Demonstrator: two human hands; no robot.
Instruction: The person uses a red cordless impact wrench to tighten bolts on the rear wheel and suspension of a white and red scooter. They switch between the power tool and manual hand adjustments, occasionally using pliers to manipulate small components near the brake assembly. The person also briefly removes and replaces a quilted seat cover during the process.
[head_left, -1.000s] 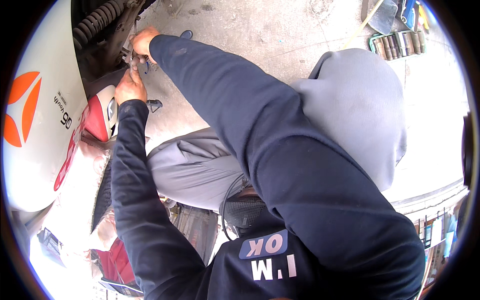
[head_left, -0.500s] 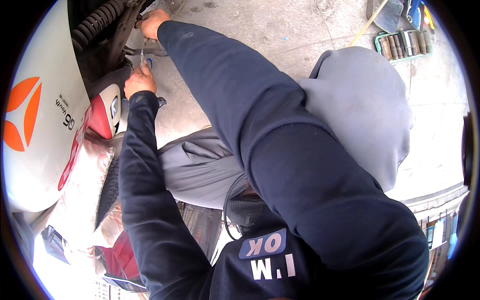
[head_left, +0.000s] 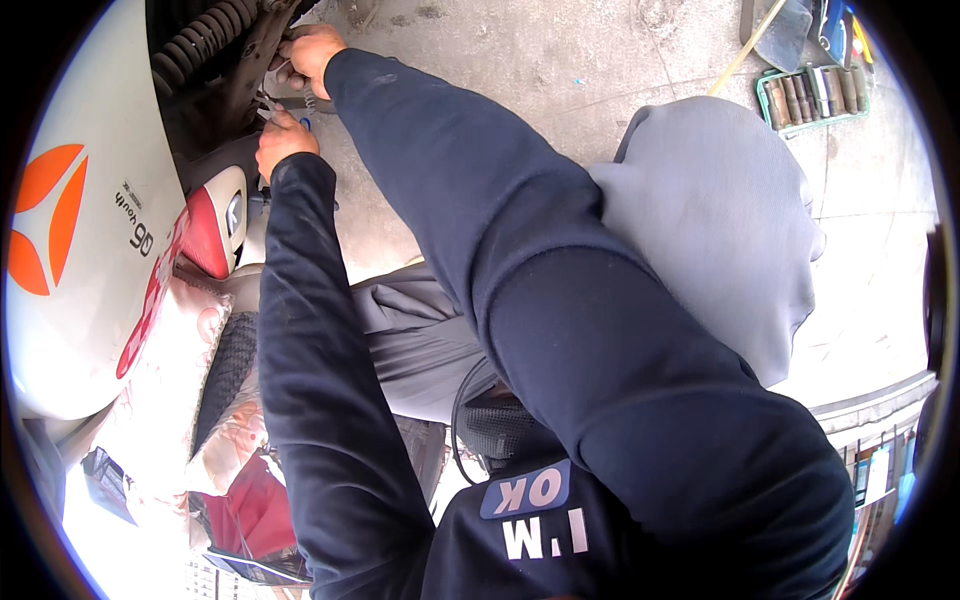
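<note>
My left hand point(head_left: 287, 143) is closed around a small metal hand tool with a blue handle point(head_left: 306, 125), most of it covered by my fingers. Its pale metal end reaches toward the dark metal underside of a white scooter point(head_left: 110, 220). Just beyond, my right hand point(head_left: 312, 52) has its fingers curled in beside the scooter's dark frame bar point(head_left: 258, 70). What those fingers grip is hidden. A thin cable or wire point(head_left: 310, 98) hangs below the right hand, near the tool.
A black coil spring point(head_left: 205, 40) sits beside the frame bar. A red and white tail light point(head_left: 215, 222) sticks out near my left wrist. On the concrete floor point(head_left: 520, 50), a green tray of metal sockets point(head_left: 812, 97) lies at far right. My grey-trousered knee point(head_left: 710, 220) is raised.
My left hand has moved up and slightly right, closer to my right hand, and the tool's metal end has swung toward the frame. My right hand has shifted only slightly.
</note>
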